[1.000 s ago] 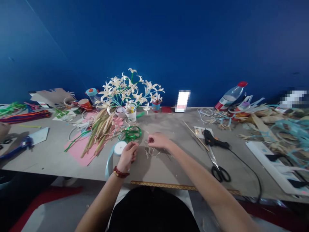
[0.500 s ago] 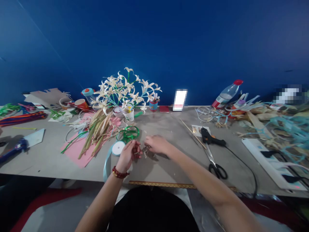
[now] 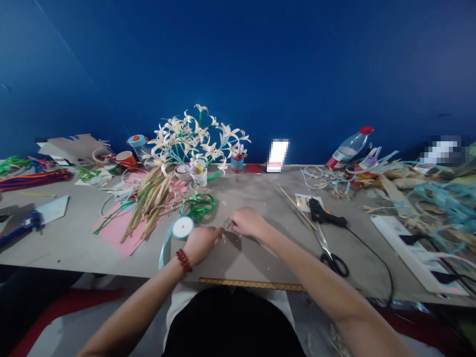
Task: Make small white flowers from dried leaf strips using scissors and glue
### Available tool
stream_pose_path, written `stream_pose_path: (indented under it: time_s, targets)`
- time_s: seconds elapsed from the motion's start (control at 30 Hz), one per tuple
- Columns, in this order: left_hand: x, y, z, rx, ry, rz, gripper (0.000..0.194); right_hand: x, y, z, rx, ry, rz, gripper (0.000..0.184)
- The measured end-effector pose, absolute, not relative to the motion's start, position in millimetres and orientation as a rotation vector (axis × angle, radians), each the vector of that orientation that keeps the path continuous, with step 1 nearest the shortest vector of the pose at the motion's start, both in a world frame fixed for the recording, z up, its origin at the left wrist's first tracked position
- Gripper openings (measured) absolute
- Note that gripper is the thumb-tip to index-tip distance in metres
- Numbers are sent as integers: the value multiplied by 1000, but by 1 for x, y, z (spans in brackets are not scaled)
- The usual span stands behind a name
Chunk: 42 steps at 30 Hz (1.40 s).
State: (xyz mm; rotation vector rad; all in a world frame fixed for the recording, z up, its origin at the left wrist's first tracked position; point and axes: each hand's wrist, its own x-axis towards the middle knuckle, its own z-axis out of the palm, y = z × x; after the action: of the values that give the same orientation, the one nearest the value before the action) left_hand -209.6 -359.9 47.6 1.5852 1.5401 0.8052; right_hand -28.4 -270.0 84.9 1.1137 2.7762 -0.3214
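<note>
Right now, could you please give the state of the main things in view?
Bottle: capped, tilted.
Scissors: flat, blades seemingly closed.
Glue gun: on its side.
Power strip: plugs inserted.
Blue ribbon spool: partly unwound.
Green ribbon: loosely coiled.
White flowers: standing in cups.
Left hand: by dried scraps, grip unclear.
Right hand: likewise.

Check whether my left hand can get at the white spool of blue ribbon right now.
Probably yes: the spool lies just beside your left hand, and nothing seems to lie on it, though that hand is at some small dry scraps.
</note>
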Motion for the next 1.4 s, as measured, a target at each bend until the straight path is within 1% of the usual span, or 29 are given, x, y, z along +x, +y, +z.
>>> stream_pose_path:
  time_s: [0.07,0.13,0.2,0.3,0.4,0.53,0.63,0.7,0.83,1.0,1.13,1.27,1.4]
  targets:
    - [-210,-354,47,1638,1544,755,13,-34,-274,80,1156,2766,-353,16]
    - [-211,-347,46,1668,1534,724,19,-36,-274,78,1191,2762,-413,14]
    - [-212,-342,46,1677,1508,713,23,-31,-271,78,1219,2770,-505,10]
    - [-214,-337,50,1652,1455,729,24,-15,-264,82,1289,2800,-697,8]
    - [-214,-336,59,1580,1387,771,20,5,-258,81,1399,2804,-979,9]
    - [-203,-336,66,1392,1275,838,12,20,-262,68,1499,2686,-1520,7]
    - [-186,-335,64,1174,1215,886,18,21,-271,56,1540,2564,-1901,12]
    - [-174,-333,62,1040,1182,910,22,20,-278,49,1557,2498,-2091,16]
    - [-156,-331,59,882,1116,941,27,15,-286,39,1588,2410,-2304,20]
    - [-151,-332,61,826,1070,979,29,12,-289,34,1601,2441,-2320,15]
    - [-152,-332,62,833,1087,1048,31,10,-288,34,1591,2551,-2160,10]
    - [-153,-327,62,867,1111,1116,32,10,-289,40,1567,2683,-1830,7]
    - [-160,-323,65,858,1075,1184,32,26,-291,56,1602,2817,-1306,10]
